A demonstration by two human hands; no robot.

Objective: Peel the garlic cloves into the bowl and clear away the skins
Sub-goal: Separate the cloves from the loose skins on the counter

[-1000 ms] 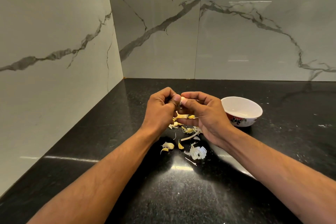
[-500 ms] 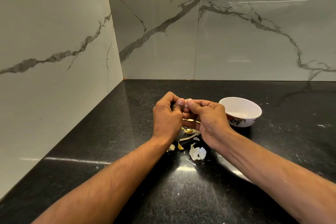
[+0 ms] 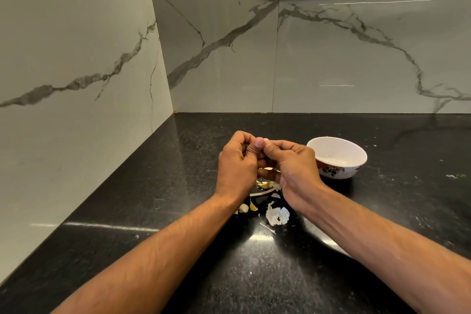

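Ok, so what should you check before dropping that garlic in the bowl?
1. Bowl within reach beside the right hand: ok.
2. Bowl upright and open: ok.
3. Garlic clove held between both hands, left hand included: ok.
4. Clove fully peeled: cannot tell, fingers hide it.
5. Garlic skins cleared off the black countertop: not ok, still scattered below the hands.
6. Path from hands to bowl free: ok.
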